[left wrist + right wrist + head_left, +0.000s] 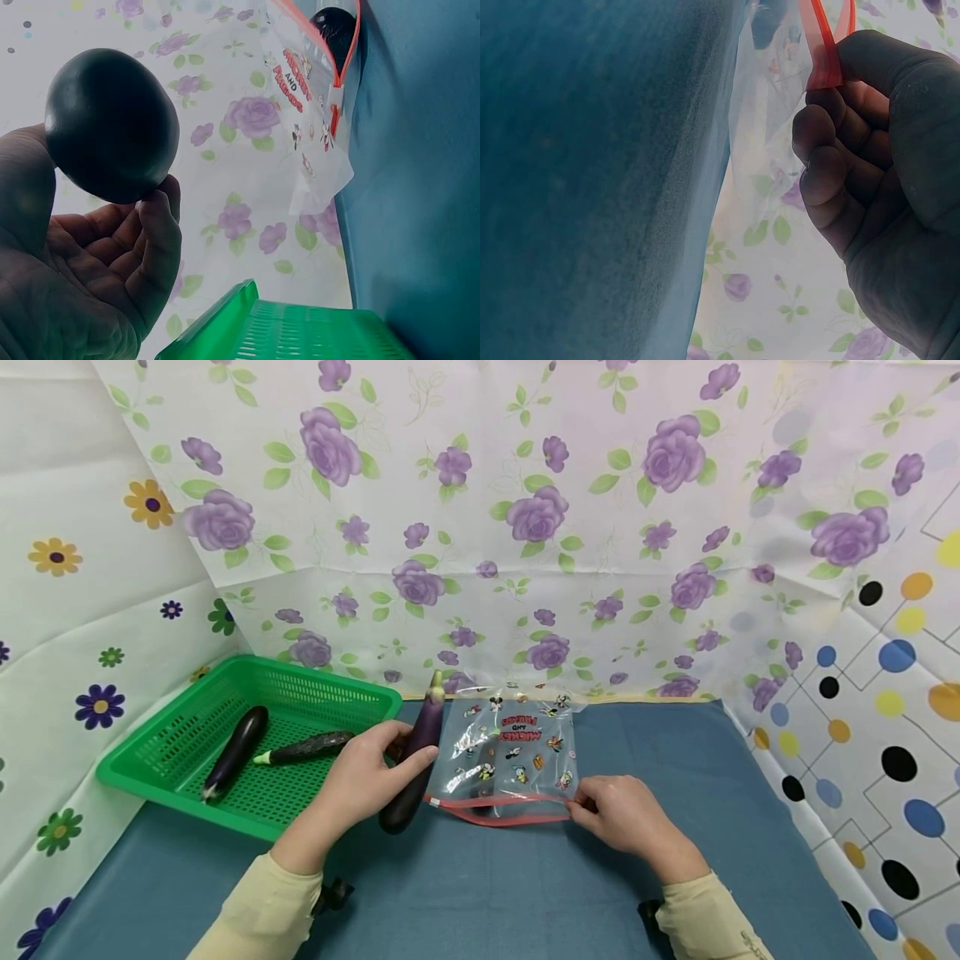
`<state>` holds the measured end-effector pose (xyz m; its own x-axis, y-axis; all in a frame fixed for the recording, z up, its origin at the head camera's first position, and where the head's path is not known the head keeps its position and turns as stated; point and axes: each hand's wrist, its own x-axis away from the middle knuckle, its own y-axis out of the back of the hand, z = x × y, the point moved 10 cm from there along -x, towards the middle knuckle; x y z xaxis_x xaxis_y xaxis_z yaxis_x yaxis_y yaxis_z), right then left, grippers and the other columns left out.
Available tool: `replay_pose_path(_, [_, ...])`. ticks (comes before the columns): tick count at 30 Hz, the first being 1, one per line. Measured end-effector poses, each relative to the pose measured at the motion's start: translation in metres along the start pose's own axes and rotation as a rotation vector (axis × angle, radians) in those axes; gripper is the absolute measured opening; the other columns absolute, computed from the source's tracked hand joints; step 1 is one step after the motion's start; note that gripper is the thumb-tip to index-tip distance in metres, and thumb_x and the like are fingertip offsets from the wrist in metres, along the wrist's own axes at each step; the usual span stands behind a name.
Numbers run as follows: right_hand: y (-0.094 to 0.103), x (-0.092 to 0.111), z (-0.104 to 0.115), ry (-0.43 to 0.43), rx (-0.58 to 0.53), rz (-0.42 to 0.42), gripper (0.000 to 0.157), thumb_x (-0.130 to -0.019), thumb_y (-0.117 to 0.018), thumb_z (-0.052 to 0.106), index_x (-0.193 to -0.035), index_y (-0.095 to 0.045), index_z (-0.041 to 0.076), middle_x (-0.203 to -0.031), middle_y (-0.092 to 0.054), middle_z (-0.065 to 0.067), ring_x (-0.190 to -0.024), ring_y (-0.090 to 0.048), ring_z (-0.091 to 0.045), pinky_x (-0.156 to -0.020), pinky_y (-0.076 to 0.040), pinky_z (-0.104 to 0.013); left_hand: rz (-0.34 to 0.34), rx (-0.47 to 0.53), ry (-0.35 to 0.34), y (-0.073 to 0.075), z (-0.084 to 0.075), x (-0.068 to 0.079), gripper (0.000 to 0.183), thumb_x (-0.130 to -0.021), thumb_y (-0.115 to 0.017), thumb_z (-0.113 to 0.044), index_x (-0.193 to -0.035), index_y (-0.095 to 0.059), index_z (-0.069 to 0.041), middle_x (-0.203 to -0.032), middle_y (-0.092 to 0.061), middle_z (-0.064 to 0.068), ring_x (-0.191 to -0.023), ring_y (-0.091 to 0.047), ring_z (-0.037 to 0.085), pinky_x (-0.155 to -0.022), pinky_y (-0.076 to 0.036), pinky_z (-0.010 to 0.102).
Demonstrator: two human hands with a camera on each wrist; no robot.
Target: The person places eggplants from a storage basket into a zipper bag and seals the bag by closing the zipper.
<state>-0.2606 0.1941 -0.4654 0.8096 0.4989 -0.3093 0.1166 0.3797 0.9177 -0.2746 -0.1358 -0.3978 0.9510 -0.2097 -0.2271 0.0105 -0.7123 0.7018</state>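
Note:
My left hand [367, 781] grips a dark purple eggplant [427, 727] between thumb and fingers, its pale green stem pointing up and away. In the left wrist view, the rounded dark end faces the camera. Just right of it lies a clear zip bag [551, 760] with cartoon figures, its red zip strip [525, 819] on the near side and its mouth parted. My right hand [622, 817] pinches the strip's right corner between thumb and forefinger. Inside the bag, a dark rounded thing [335, 34] shows through the mouth in the left wrist view.
On the left stands a green perforated basket [123, 777] holding two more eggplants, one smooth [238, 747] and one wrinkled [307, 747]. A blue cloth [487, 902] covers the table. Flower-printed sheets [480, 527] hang behind, with a dotted sheet [885, 760] at the right.

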Motion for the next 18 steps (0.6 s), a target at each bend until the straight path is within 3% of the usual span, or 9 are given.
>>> replay_pose_path(18, [0.000, 0.000, 0.000, -0.009, 0.005, 0.002, 0.028, -0.097, -0.087, 0.018, -0.079, -0.067, 0.026, -0.069, -0.055, 0.018, -0.057, -0.043, 0.005, -0.055, -0.041, -0.026, 0.046, -0.006, -0.016, -0.023, -0.001, 0.001, 0.053, -0.104, -0.077, -0.057, -0.132, -0.075, -0.013, -0.102, -0.073, -0.003, -0.090, -0.066, 0.011, -0.076, -0.056, 0.042])
